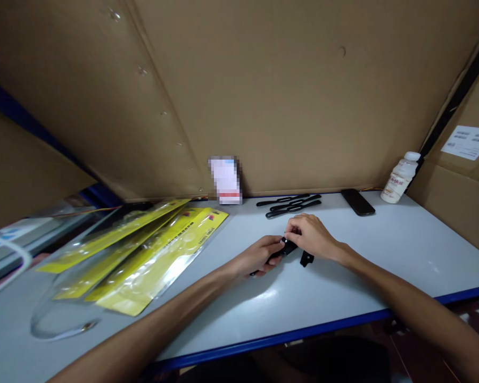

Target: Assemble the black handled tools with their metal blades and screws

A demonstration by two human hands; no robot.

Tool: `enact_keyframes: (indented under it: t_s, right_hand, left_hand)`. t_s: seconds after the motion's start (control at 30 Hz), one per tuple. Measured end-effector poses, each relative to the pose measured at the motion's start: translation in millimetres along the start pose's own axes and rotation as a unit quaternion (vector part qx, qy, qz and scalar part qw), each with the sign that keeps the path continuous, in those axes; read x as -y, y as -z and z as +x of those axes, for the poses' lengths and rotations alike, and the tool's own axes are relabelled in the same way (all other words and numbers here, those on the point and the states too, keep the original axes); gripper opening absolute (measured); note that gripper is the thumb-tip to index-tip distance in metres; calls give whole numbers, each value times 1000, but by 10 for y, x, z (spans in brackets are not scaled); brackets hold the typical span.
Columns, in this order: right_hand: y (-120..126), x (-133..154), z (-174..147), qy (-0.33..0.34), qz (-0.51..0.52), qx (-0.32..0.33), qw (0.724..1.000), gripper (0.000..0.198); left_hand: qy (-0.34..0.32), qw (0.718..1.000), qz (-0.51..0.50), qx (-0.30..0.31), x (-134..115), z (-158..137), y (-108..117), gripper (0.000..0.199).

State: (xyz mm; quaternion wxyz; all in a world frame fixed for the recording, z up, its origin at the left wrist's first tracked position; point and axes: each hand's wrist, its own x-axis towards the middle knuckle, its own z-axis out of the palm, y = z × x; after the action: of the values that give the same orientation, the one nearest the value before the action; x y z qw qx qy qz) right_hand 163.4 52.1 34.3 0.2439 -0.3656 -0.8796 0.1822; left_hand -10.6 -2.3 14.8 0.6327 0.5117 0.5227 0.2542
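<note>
My left hand (262, 252) is closed around the handle of a black long-handled tool (289, 247), which lies aslant above the table. At the tool's wider end, the bent fingers of my right hand (315, 236) pinch at something small that I cannot make out. Part of the tool is hidden by both hands. Just below my right hand, a small flat black piece with a hole (307, 259) shows. Several slim black handles (293, 206) lie side by side on the table behind my hands.
Yellow blister packs (155, 260) with clear plastic are fanned out at left, near a pale cable (59, 336). A lit phone (227, 183) leans against the cardboard wall (263, 96). A dark phone (358, 202) and a white bottle (399, 180) occupy the back right of the table (403, 250).
</note>
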Motion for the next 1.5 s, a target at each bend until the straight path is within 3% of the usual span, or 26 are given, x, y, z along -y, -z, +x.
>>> enact_keyframes:
  t_s: [0.13, 0.3, 0.43, 0.63, 0.83, 1.07, 1.23, 1.4, 1.5]
  right_hand:
    - [-13, 7, -33, 56, -114, -22, 992, 20]
    - [-5, 12, -76, 83, -172, -20, 981, 27]
    - [-14, -4, -93, 103, -149, -17, 983, 27]
    - [-15, 31, -81, 72, -43, -11, 996, 36]
    - [23, -18, -77, 66, -115, -36, 990, 34]
    - [17, 14, -91, 59, -46, 5, 997, 40]
    - [28, 18, -91, 50, -136, -24, 989, 34]
    - [38, 43, -92, 51, -94, 19, 994, 38]
    - [35, 48, -89, 43, -124, -2, 991, 38]
  left_hand:
    - [-8, 1000, -2, 2, -1, -8, 0, 19]
    - [-18, 1000, -1, 5, -23, -25, -12, 23]
    - [-21, 1000, 4, 9, -36, -31, -14, 20]
    - [-16, 1000, 17, 9, -3, -4, 14, 20]
    - [4, 1000, 4, 7, 5, -8, 21, 16]
    - [-4, 1000, 13, 13, -23, -32, 3, 15]
    - [4, 1000, 10, 11, -14, -26, 13, 15]
    - [-6, 1000, 15, 18, -9, -23, 14, 14]
    - [1, 1000, 14, 15, -12, -28, 12, 14]
